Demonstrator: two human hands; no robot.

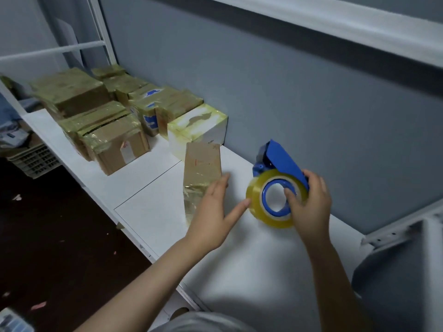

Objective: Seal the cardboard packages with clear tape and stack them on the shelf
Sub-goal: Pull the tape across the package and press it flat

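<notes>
You are in a packing and storage room: white metal shelf (239, 259) against a grey wall (263, 104), stacked taped boxes (96, 121), a tape dispenser (280, 161).

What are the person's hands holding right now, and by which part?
The right hand grips the blue plastic tape dispenser at its roll end, thumb on the blue hub. The left hand rests flat against the small brown cardboard package.

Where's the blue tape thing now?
In the head view, the blue tape dispenser is right of centre on the white shelf, gripped by the right hand, beside the cardboard package the left hand touches.
</notes>
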